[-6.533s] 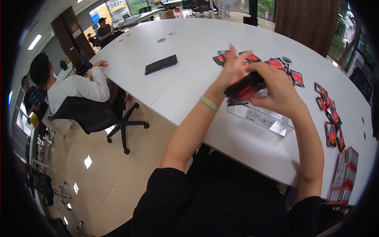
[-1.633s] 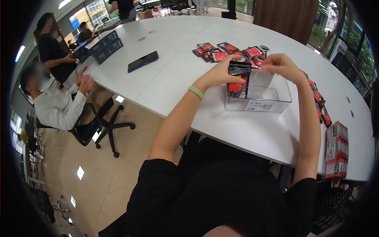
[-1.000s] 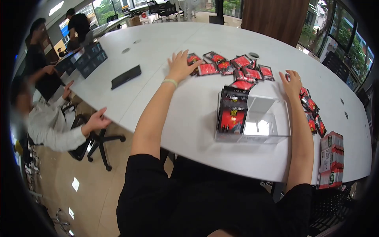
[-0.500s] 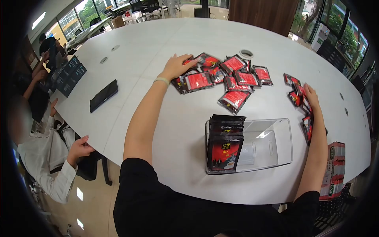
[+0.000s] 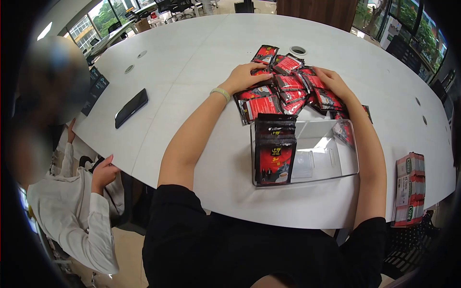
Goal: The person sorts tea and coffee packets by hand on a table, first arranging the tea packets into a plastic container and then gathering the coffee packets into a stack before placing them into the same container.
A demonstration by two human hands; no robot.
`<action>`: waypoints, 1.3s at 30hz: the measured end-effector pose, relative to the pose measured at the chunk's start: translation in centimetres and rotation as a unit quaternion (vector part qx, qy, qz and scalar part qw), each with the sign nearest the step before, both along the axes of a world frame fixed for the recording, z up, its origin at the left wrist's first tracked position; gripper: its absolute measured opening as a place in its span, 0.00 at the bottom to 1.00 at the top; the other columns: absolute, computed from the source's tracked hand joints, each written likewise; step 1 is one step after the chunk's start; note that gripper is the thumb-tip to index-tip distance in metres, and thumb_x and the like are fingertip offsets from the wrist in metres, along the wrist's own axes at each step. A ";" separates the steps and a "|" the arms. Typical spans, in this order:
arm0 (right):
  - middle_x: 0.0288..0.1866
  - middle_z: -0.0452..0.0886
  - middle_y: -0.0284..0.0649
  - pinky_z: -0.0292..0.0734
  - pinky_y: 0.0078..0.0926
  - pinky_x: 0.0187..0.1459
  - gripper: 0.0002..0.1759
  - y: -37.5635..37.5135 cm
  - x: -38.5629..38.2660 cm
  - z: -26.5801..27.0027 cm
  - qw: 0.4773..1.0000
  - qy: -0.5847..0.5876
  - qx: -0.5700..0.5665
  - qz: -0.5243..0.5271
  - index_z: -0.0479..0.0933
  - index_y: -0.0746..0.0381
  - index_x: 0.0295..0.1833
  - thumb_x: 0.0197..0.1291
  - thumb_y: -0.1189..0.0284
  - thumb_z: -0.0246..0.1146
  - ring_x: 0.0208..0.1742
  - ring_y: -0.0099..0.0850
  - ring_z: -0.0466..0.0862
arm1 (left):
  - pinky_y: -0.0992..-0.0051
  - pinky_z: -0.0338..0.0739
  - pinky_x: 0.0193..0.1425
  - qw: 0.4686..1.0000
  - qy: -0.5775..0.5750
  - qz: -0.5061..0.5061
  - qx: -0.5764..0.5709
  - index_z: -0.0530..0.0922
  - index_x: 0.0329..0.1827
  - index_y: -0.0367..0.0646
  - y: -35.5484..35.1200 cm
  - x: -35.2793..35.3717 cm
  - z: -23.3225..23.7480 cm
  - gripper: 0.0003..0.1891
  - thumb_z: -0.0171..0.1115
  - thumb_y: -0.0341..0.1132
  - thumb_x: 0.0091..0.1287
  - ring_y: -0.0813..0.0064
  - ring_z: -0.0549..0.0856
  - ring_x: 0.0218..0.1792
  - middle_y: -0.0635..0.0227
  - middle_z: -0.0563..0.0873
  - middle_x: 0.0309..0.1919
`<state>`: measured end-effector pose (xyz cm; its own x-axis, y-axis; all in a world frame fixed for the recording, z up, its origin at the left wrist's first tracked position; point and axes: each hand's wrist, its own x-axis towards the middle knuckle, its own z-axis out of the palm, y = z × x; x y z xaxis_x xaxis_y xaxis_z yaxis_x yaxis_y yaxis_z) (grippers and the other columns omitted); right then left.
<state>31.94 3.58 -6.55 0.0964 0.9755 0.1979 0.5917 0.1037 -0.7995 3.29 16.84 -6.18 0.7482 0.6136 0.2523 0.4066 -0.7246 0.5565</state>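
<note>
A heap of red and black instant-coffee sachets (image 5: 289,82) lies in the middle of the white table. My left hand (image 5: 244,78) rests on the heap's left side, fingers loosely spread over the sachets. On the other side, my right hand (image 5: 333,82) touches the sachets with its fingers extended and grips none of them. Closer to me stands a clear plastic box (image 5: 321,178), with a row of upright coffee sachets (image 5: 274,161) in its left end. A few sachets lie behind the box's right side, partly hidden by my right forearm.
A black phone (image 5: 131,109) lies to the left. Red and white packs (image 5: 409,189) sit at the right table edge. A person in a white top (image 5: 72,211) sits at my left, near a dark box (image 5: 96,91). Behind the heap is a round table grommet (image 5: 297,50).
My right hand has moved left and away from me, bringing the right-hand sachets against the main heap. My left hand has shifted right, and the heap is more compact. The neighbouring person leans in.
</note>
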 end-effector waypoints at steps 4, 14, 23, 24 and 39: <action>0.59 0.71 0.48 0.64 0.26 0.57 0.30 -1.1 1.8 -0.1 0.997 -0.012 0.071 -0.042 0.68 0.63 0.60 0.62 0.52 0.51 0.63 0.31 0.67 | 0.77 0.66 0.57 0.976 -0.098 -0.070 -0.184 0.74 0.54 0.39 1.5 -0.7 0.0 0.28 0.53 0.54 0.62 0.72 0.77 0.52 0.59 0.80 0.48; 0.70 0.54 0.49 0.48 0.40 0.67 0.36 -1.7 10.8 -2.7 0.860 -0.411 -0.161 -0.256 0.56 0.56 0.68 0.61 0.44 0.39 0.71 0.45 0.52 | 0.57 0.67 0.52 0.958 0.119 0.121 0.231 0.70 0.57 0.49 3.7 0.4 -3.1 0.19 0.37 0.44 0.70 0.57 0.73 0.52 0.58 0.74 0.52; 0.70 0.55 0.44 0.53 0.38 0.67 0.22 -2.8 10.4 -3.0 0.764 -0.609 -0.151 -0.147 0.61 0.53 0.64 0.65 0.67 0.41 0.70 0.46 0.54 | 0.59 0.64 0.58 0.979 0.041 0.120 0.158 0.69 0.56 0.43 1.8 -0.7 -3.0 0.25 0.31 0.50 0.69 0.55 0.73 0.53 0.53 0.76 0.47; 0.70 0.55 0.45 0.53 0.38 0.66 0.22 -3.2 10.5 -3.3 0.767 -0.611 -0.139 -0.138 0.60 0.53 0.64 0.63 0.68 0.42 0.69 0.47 0.55 | 0.59 0.64 0.58 0.981 0.041 0.113 0.152 0.69 0.56 0.43 1.7 -0.9 -2.9 0.25 0.31 0.50 0.69 0.55 0.73 0.53 0.53 0.76 0.47; 0.64 0.59 0.60 0.59 0.42 0.62 0.34 -5.4 6.7 -1.9 0.847 -0.486 -0.109 -0.187 0.59 0.59 0.65 0.61 0.47 0.41 0.64 0.55 0.62 | 0.45 0.49 0.65 0.943 0.069 0.322 -0.053 0.78 0.49 0.41 3.7 3.6 1.6 0.44 0.57 0.72 0.41 0.56 0.73 0.57 0.53 0.77 0.52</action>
